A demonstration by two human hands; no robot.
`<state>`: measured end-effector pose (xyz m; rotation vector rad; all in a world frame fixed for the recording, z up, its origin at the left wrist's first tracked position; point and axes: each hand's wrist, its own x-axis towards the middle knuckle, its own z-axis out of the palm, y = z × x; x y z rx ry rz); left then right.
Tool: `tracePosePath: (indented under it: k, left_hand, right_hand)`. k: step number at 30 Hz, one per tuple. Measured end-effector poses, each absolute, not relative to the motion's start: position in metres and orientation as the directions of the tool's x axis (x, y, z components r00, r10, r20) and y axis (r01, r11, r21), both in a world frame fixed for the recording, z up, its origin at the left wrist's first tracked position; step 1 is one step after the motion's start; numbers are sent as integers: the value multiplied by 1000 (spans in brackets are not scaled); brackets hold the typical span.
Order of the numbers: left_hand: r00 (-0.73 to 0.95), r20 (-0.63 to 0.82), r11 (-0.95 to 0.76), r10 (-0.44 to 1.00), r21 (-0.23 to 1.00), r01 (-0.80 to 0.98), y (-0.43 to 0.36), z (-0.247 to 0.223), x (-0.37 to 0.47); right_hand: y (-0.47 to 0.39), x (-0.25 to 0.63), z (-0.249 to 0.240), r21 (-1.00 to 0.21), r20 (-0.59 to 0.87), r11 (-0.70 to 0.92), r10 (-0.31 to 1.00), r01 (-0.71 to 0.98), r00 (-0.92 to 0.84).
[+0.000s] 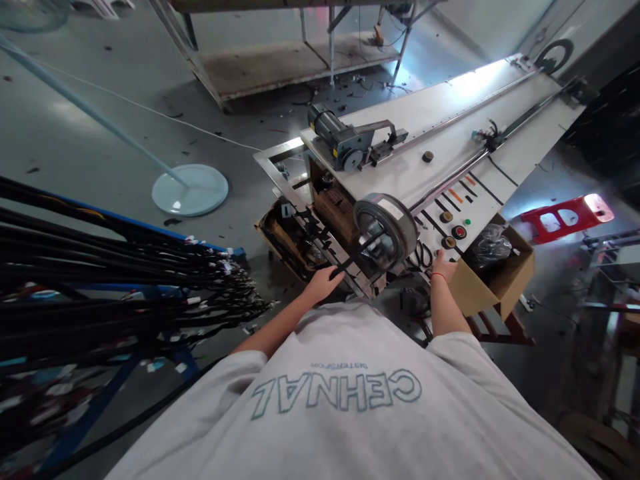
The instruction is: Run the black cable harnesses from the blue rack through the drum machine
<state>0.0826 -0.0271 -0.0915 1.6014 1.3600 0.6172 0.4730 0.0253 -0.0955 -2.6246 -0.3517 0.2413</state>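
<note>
A black cable bundle [361, 252] runs from the round ring-shaped machine head [393, 223] down to my left hand [323, 285], whose fingers are wrapped around it. My right hand [443, 267] is at the near edge of the white machine table [430, 123], its fingers curled; what they hold, if anything, is hidden. Just beyond it lie a roll of tape [449, 243] and a red push button [459, 232]. Short black strips and an orange strip [455, 195] lie on the tabletop.
A motor [330, 127] is mounted at the table's left end. An open cardboard box [473, 287] with clear plastic stands at right, near a red stool [565, 219]. Many black cable bundles [125, 250] hang on a blue rack at left. A round white stand base [190, 189] sits on the floor.
</note>
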Motion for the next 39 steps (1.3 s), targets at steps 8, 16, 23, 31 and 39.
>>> tracePosePath:
  k: [8, 16, 23, 31, 39]
  left_hand:
    - [280, -156, -20, 947, 843, 538, -1, -87, 98]
    - [301, -272, 32, 914, 788, 615, -5, -120, 91]
    - [264, -390, 95, 882, 696, 711, -39, -149, 32]
    - [217, -277, 99, 936, 800, 592, -55, -116, 25]
    - [174, -206, 94, 963, 861, 501, -30, -99, 66]
  right_hand:
    - [25, 473, -98, -478, -101, -856, 275, 195, 956]
    - [26, 474, -101, -446, -96, -874, 258, 191, 961]
    - [23, 474, -101, -483, -90, -853, 276, 200, 957]
    - [24, 473, -98, -494, -98, -847, 279, 197, 955]
    - [24, 474, -98, -490, -104, -849, 285, 200, 953]
